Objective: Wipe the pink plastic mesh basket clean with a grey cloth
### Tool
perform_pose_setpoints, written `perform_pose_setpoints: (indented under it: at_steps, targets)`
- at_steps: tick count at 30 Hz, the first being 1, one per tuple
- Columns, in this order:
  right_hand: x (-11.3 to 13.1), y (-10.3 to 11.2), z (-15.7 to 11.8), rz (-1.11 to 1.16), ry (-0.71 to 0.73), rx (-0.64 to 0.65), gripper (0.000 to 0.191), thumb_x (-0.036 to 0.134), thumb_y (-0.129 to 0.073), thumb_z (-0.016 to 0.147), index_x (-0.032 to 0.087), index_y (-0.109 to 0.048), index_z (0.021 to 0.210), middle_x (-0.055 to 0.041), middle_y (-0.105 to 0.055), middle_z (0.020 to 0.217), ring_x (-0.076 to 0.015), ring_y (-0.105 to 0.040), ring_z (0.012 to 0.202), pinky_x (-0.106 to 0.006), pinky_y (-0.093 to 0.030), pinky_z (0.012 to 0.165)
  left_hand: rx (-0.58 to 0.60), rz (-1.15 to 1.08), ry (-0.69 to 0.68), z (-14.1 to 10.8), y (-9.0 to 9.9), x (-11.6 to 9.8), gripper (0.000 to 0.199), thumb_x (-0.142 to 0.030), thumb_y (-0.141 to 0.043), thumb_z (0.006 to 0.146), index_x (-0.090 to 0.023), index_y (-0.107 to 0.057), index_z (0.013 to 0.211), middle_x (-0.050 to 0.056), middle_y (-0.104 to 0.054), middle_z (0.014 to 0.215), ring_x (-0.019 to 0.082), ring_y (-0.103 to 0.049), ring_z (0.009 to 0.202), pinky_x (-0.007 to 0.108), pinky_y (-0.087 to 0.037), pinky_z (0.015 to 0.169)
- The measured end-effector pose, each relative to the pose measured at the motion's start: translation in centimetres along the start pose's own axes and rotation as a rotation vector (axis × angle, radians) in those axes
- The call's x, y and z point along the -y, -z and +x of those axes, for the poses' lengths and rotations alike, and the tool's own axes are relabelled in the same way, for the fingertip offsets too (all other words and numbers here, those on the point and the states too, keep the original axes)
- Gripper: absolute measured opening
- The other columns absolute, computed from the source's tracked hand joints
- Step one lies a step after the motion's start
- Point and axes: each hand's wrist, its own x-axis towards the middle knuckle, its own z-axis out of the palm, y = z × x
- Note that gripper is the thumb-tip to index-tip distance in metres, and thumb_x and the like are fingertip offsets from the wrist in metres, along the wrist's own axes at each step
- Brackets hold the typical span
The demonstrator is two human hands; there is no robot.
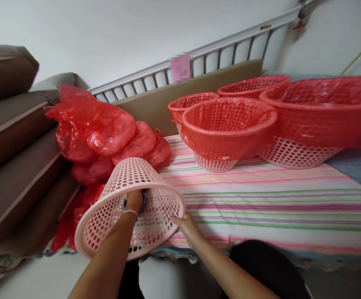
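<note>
A pale pink plastic basket [133,171] with round holes lies tilted on its side near the bed's front edge, its mouth facing me. My left hand [134,201] reaches deep inside it, on what looks like a dark bluish cloth [143,201] bunched around the fingers; the fingertips are hidden. At the right side of the rim, my right hand [183,223] grips the basket, thumb on the inner wall and the other fingers out of sight behind.
Crumpled red plastic bags [106,128] are heaped behind the basket, beside stacked brown cushions [18,153]. Red-bag-lined baskets [227,137] stand at the right on a striped sheet [261,203]. A metal rail [230,43] runs along the wall.
</note>
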Motion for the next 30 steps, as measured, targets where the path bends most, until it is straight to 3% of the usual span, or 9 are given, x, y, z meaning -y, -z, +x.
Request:
perform_pose_setpoints:
  at_steps: [4,6,9,13,16,19,21,27,30]
  targets:
    - [0.0,0.0,0.3,0.022,-0.023,-0.037,0.040,0.041,-0.079,0.053,0.014,-0.075,0.082,-0.0080,-0.074,0.077,-0.0245,-0.066,0.071,-0.036,-0.053,0.066,0.050,-0.026,-0.012,-0.5,-0.7,-0.1,0.034,-0.034,-0.062,0.092,-0.018,-0.061,0.122,0.010,-0.062,0.127,0.025,-0.063,0.110,0.048,-0.053,0.092]
    - [-0.2,0.0,0.3,0.030,-0.033,-0.051,0.042,0.043,-0.079,0.053,0.015,-0.074,0.083,-0.0078,-0.074,0.077,-0.0242,-0.066,0.070,-0.035,-0.053,0.063,0.085,-0.058,-0.039,-1.7,-0.9,-0.5,0.027,-0.024,-0.063,0.091,-0.015,-0.065,0.116,0.010,-0.066,0.121,0.024,-0.063,0.110,0.047,-0.051,0.097]
    - [-0.5,-0.2,0.3,0.024,-0.022,-0.065,0.045,0.046,-0.079,0.053,0.014,-0.073,0.084,-0.0077,-0.073,0.075,-0.0240,-0.066,0.068,-0.033,-0.052,0.061,0.115,-0.120,-0.086,-5.3,-0.6,-1.6,0.037,0.000,-0.058,0.077,-0.012,-0.071,0.109,0.012,-0.071,0.114,0.025,-0.063,0.111,0.041,-0.044,0.106]
    - [0.5,-0.3,0.1,-0.049,0.027,-0.066,0.048,0.053,-0.076,0.058,0.013,-0.073,0.084,-0.0082,-0.073,0.073,-0.0256,-0.066,0.067,-0.035,-0.052,0.059,0.158,-0.223,-0.196,-11.8,-0.2,-3.4,0.052,0.002,-0.054,0.063,-0.016,-0.075,0.108,0.010,-0.072,0.114,0.026,-0.061,0.110,0.040,-0.045,0.104]
    - [3.5,0.2,-0.3,-0.211,0.156,-0.065,0.044,0.053,-0.075,0.061,0.015,-0.073,0.083,-0.0087,-0.074,0.077,-0.0284,-0.067,0.076,-0.039,-0.053,0.072,0.169,-0.324,-0.261,-15.1,-0.2,-4.9,0.060,0.003,-0.050,0.059,-0.018,-0.074,0.109,0.009,-0.070,0.116,0.025,-0.060,0.110,0.038,-0.046,0.102]
    - [6.2,1.0,-0.9,-0.287,0.372,-0.089,0.049,0.049,-0.074,0.067,0.018,-0.071,0.104,-0.0083,-0.075,0.101,-0.0283,-0.066,0.097,-0.041,-0.048,0.093,0.158,-0.481,-0.331,-15.6,-0.5,-6.3,0.065,0.003,-0.049,0.056,-0.016,-0.072,0.113,0.011,-0.067,0.119,0.025,-0.057,0.113,0.041,-0.044,0.105]
    - [6.6,1.3,-1.2,-0.238,0.400,-0.093,0.053,0.050,-0.074,0.069,0.019,-0.068,0.111,-0.0079,-0.073,0.108,-0.0273,-0.065,0.101,-0.040,-0.048,0.094,0.143,-0.514,-0.335,-15.2,-0.8,-7.1,0.064,0.002,-0.049,0.056,-0.013,-0.072,0.114,0.012,-0.066,0.120,0.026,-0.055,0.115,0.041,-0.042,0.107]
    - [3.6,1.4,-0.8,-0.039,0.081,-0.013,0.052,0.057,-0.079,0.062,0.015,-0.069,0.092,-0.0063,-0.073,0.080,-0.0242,-0.067,0.073,-0.034,-0.053,0.067,0.128,-0.461,-0.318,-15.0,-1.3,-7.6,0.062,0.002,-0.050,0.060,-0.013,-0.070,0.117,0.012,-0.066,0.123,0.025,-0.055,0.117,0.040,-0.042,0.108]
    - [2.8,1.4,-0.2,-0.093,0.063,-0.039,0.050,0.060,-0.076,0.064,0.014,-0.071,0.082,-0.0052,-0.070,0.068,-0.0226,-0.065,0.063,-0.033,-0.051,0.061,0.128,-0.377,-0.298,-13.9,-0.8,-6.2,0.060,0.005,-0.049,0.064,-0.018,-0.071,0.115,0.009,-0.067,0.124,0.024,-0.056,0.118,0.041,-0.040,0.110]
